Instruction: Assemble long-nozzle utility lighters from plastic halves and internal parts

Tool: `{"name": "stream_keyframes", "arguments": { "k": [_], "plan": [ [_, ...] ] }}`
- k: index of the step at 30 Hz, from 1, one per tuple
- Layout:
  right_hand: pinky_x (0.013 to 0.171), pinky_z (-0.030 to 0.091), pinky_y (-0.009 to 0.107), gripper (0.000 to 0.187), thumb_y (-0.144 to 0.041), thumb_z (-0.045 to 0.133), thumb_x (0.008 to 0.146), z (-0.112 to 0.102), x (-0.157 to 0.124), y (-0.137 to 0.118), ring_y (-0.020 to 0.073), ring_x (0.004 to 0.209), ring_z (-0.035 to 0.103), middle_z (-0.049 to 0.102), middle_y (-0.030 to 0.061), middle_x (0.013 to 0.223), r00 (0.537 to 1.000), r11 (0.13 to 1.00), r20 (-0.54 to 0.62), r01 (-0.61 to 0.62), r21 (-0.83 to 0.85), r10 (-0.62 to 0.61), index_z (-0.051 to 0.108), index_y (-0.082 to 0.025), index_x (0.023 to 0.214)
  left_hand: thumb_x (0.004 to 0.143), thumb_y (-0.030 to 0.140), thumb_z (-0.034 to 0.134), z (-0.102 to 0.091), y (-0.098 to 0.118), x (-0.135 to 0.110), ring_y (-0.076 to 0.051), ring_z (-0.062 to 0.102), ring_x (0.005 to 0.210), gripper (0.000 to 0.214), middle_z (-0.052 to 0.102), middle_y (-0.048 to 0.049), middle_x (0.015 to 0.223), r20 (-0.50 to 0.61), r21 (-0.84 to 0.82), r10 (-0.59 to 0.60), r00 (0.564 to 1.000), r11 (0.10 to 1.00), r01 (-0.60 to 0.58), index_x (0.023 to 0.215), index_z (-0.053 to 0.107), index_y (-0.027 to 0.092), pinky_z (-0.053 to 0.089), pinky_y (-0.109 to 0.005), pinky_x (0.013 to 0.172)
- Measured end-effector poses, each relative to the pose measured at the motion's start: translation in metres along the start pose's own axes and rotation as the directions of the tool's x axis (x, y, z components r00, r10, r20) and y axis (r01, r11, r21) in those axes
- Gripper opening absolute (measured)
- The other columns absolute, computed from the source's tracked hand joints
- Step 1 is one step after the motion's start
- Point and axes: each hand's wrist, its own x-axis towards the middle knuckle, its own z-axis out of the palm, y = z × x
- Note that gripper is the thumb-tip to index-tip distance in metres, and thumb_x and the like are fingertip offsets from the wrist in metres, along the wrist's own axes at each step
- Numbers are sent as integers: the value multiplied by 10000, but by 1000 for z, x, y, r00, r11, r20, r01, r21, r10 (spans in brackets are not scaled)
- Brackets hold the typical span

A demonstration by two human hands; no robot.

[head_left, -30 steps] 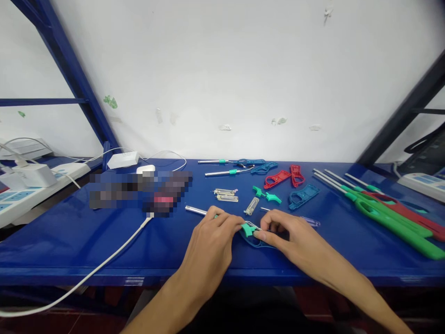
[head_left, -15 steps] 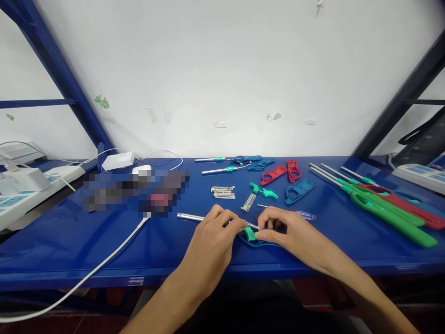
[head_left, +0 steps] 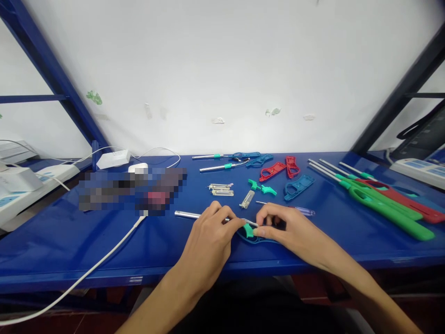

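Observation:
Both hands meet at the near edge of the blue table (head_left: 69,241). My left hand (head_left: 210,243) is closed on a metal tube (head_left: 186,215) that sticks out to the left. My right hand (head_left: 290,232) pinches a small teal trigger piece (head_left: 248,230) over a dark blue lighter shell (head_left: 255,240) lying under the fingers. The shell is mostly hidden by my hands.
Behind my hands lie small metal parts (head_left: 221,189), teal triggers (head_left: 264,188), red shells (head_left: 278,169), a blue shell (head_left: 297,186) and two metal tubes (head_left: 222,167). Finished long green and red lighters (head_left: 385,204) lie at the right. A white cable (head_left: 104,260) runs off the left front.
Both hands stay on the same piece; the fingers shifted only slightly. The view tilted up a little, so everything sits lower-left in the frame.

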Motion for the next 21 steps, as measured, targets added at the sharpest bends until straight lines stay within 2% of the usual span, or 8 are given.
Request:
{"name": "stream_keyframes", "arguments": {
  "k": [8,13,21],
  "plan": [
    [713,422,293,205,-430,723,917,1,1,2,167,757,566,663,-25,820,1000,1000,-8,30,1,-30,676,-242,850,942,-76,476,-1,5,2,-209,516,774,386,685,-53,881,14,63,66,998,996,-67,1039,766,160,486,-330,660],
    [688,428,292,206,-438,725,912,1,1,4,168,747,562,661,-19,811,1000,1000,-4,16,5,-16,684,-240,871,972,-48,470,1,5,0,-209,544,794,355,701,-49,905,10,84,84,996,993,-84,1060,738,167,511,-350,707],
    [735,444,301,358,-504,530,1043,0,1,0,185,786,598,680,-1,837,996,996,13,84,-43,-83,629,-235,829,1012,8,541,0,4,-2,-214,597,848,243,739,-48,967,-5,30,152,988,988,-152,1086,719,155,543,-347,740]
  ]
}}
